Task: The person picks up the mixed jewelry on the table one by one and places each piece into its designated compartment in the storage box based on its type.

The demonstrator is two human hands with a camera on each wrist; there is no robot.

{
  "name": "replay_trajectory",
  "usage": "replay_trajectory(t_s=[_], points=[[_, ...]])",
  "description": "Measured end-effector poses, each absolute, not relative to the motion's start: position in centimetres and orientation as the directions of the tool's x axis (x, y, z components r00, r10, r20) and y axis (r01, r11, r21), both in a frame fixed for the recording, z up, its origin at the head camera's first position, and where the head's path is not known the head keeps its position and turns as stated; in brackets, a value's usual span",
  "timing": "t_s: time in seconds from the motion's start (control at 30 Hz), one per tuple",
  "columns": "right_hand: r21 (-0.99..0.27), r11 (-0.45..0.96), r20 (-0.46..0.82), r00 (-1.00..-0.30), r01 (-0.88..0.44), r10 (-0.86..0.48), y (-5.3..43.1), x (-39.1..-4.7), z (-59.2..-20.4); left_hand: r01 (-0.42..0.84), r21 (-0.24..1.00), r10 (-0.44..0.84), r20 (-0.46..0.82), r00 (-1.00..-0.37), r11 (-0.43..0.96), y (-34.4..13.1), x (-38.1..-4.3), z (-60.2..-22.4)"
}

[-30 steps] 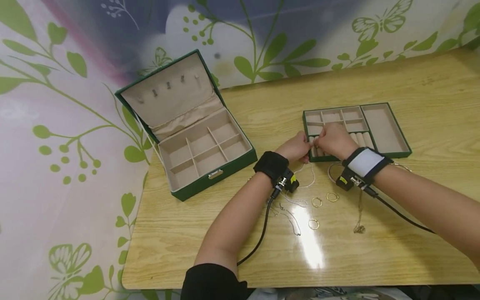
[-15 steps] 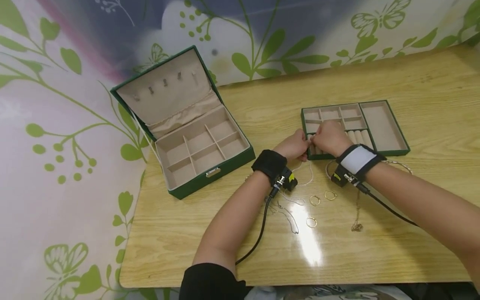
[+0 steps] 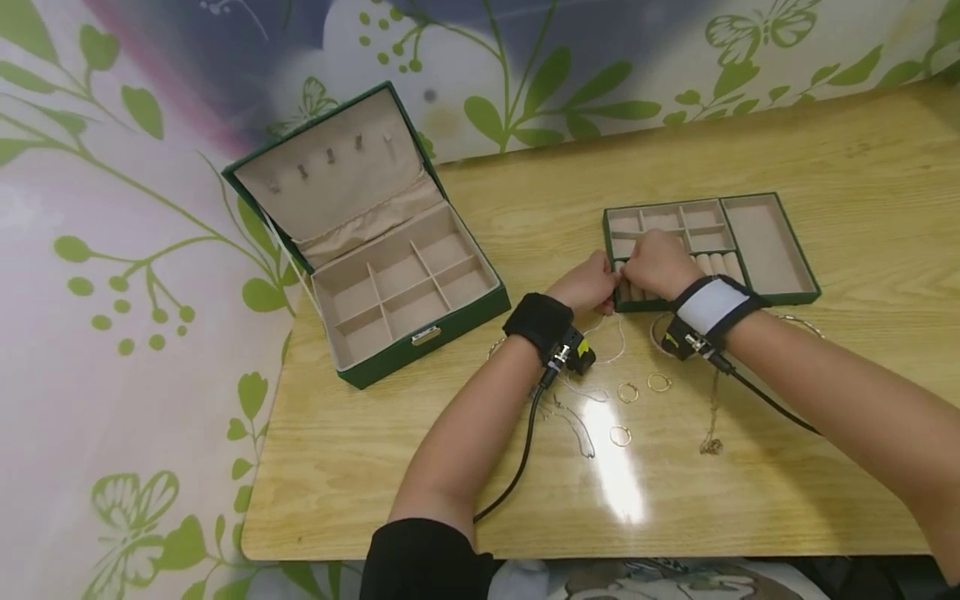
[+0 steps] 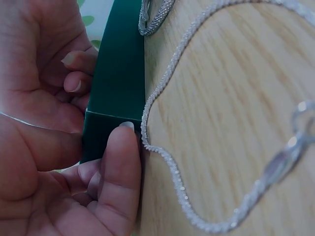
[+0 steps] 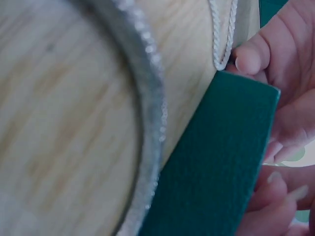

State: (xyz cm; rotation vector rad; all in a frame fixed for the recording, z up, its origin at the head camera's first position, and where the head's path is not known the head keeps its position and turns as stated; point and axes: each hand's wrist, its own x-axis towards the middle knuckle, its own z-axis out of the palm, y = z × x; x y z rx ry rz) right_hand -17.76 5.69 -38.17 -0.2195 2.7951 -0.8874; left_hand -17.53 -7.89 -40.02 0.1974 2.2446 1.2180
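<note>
A green jewelry tray [image 3: 776, 250] with beige compartments lies on the table. My left hand [image 3: 587, 285] grips its front left corner; in the left wrist view a fingertip [image 4: 125, 135] presses the green side. My right hand [image 3: 662, 265] is bent over the left end of the ring rolls [image 3: 716, 264], its fingers curled down and its thumb side close to the left fingers. Whatever may lie between the right fingertips is hidden. A white rope-like chain [image 4: 179, 196] runs along the table beside the tray's corner. A sparkling silver bangle [image 5: 150, 93] lies under the right wrist.
To the left stands an open green jewelry box [image 3: 423, 329] with beige compartments and hooks in its lid. Gold hoops [image 3: 637, 392], thin silver chains [image 3: 581, 433] and a bunched necklace [image 3: 711, 447] lie nearer the table's front edge. A patterned cloth [image 3: 570, 108] hangs behind.
The head view has shifted slightly. Both hands stay at the left end of the tray, with only a small movement of the right hand.
</note>
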Motion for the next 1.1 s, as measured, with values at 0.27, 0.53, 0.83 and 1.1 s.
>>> replay_trajectory(t_s=[0.27, 0.53, 0.83, 1.1], points=[[-0.574, 0.811, -0.157, -0.958, -0.108, -0.239, 5.8, -18.2, -37.4, -0.126, 0.812, 0.391, -0.403, -0.827, 0.570, -7.9, -17.8, -39.5], [-0.549, 0.822, -0.170, -0.942, -0.154, -0.290, 6.1, -18.4, -36.8, -0.113, 0.804, 0.395, -0.403, -0.826, 0.584, -7.7, -18.2, -39.3], [-0.564, 0.805, -0.152, -0.936, -0.183, -0.319, 7.7, -16.4, -36.3, -0.151, 0.791, 0.384, -0.442, -0.811, 0.593, -7.7, -17.8, -39.2], [-0.576, 0.743, -0.207, -0.818, -0.341, -0.536, 8.8, -11.9, -36.0, -0.194, 0.805, 0.381, -0.459, -0.803, 0.561, -7.7, -17.6, -39.2]])
